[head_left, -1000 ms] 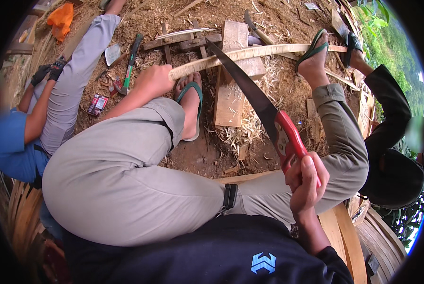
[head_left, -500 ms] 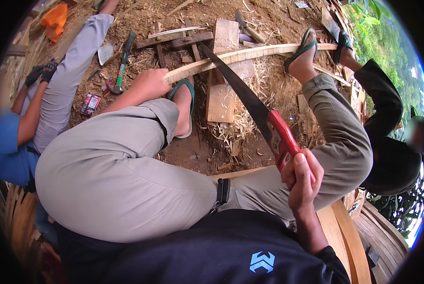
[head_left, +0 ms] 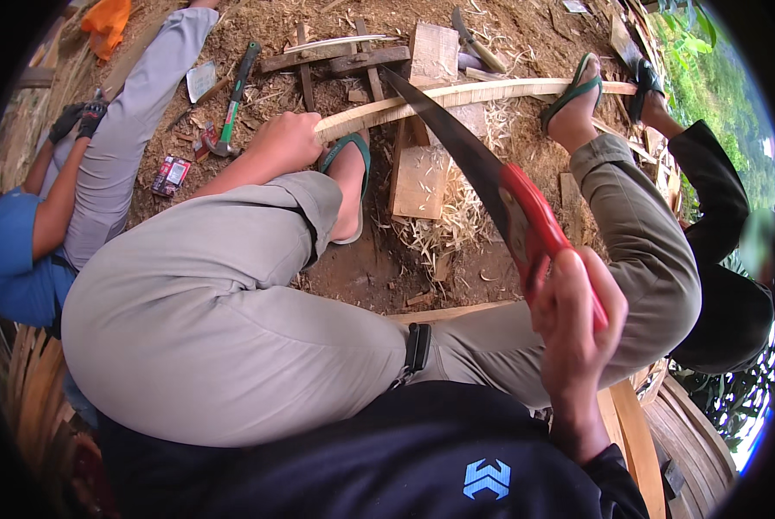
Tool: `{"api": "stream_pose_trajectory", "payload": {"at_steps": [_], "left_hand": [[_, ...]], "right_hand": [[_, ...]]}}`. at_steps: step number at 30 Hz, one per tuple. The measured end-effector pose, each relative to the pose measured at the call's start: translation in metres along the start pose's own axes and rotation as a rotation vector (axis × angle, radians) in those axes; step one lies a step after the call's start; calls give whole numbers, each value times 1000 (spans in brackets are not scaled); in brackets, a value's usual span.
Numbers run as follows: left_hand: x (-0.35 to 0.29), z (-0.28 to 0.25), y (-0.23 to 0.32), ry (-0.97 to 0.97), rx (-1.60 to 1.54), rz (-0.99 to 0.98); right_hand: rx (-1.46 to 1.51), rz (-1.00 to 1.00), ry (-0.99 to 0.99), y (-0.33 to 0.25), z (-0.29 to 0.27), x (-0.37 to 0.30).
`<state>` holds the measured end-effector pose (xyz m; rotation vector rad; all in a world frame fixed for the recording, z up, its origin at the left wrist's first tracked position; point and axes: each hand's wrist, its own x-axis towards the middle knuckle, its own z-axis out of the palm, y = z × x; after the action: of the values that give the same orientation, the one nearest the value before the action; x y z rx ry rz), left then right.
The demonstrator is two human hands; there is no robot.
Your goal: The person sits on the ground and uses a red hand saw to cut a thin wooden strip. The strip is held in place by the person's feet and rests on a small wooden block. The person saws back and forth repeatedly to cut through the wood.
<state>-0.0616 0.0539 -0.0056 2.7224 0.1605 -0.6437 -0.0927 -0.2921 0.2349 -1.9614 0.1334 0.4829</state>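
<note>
My right hand [head_left: 573, 324] is wrapped round the red handle of a handsaw [head_left: 465, 147]. The saw's dark blade slants up and to the left, and its far part passes over a long, slightly curved strip of wood [head_left: 482, 92]; whether the teeth touch the strip I cannot tell. Closed round the strip's left end is my left hand [head_left: 286, 141], beside my sandalled left foot [head_left: 349, 186]. The strip runs across a wooden block [head_left: 420, 183] to my right foot [head_left: 575, 104], where it passes at the sandal.
A green-handled hammer [head_left: 235, 104] and a small red-and-black pack [head_left: 171, 176] lie on the left. A curved blade with a wooden handle [head_left: 481, 50] lies beyond the strip. Shavings [head_left: 452, 221] cover the ground. One person in blue [head_left: 11, 251] sits left, another in black [head_left: 720, 303] right.
The saw and my right hand have come nearer and a little lower to the right. The view has shifted slightly; my left hand keeps its hold on the strip.
</note>
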Motion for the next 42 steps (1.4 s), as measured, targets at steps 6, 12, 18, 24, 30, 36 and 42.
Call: {"api": "stream_pose_trajectory", "payload": {"at_steps": [6,12,18,24,30,36,42], "left_hand": [[7,8,-6,55,5,46],[-6,8,-15,42,-4,-43],[6,0,3,72,-1,41],[-5,11,-12,69,-19,-7],[-3,-4,7,70,-23,45],[-7,8,-14,66,-38,2],[-1,4,0,67,-21,39]], "right_hand": [[40,5,20,12,-12,-14],[181,54,34,4,-27,-8],[39,-57,-20,20,5,1],[131,50,97,1,-44,-19],[-34,-109,-52,6,14,6],[105,-29,107,2,-44,-26],[-16,-131,-23,26,15,16]]}}
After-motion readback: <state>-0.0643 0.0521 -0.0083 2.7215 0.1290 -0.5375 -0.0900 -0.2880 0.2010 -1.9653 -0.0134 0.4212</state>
